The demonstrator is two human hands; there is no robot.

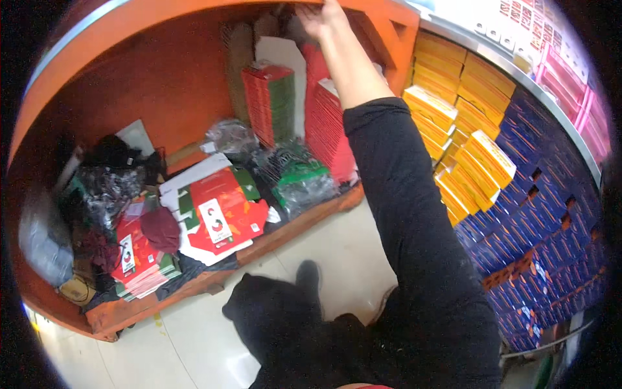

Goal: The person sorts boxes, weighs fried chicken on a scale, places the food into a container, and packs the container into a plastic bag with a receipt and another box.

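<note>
My right hand reaches to the top edge of the view, at the orange rim of a counter with an open lower shelf. Its fingertips are partly cut off, so I cannot see whether it grips anything. The black-sleeved forearm crosses in front of the shelf's right end. My left hand is out of view. Below the hand, a stack of folded red and green cartons stands upright beside a taller red stack. Flat red printed cartons lie farther left, with a smaller pile next to them.
A maroon cloth item lies between the carton piles. Clear plastic bags and a green-edged plastic pack fill other spots. At right stand stacked yellow boxes and blue boxes. Pale floor tiles run below the shelf's wooden edge.
</note>
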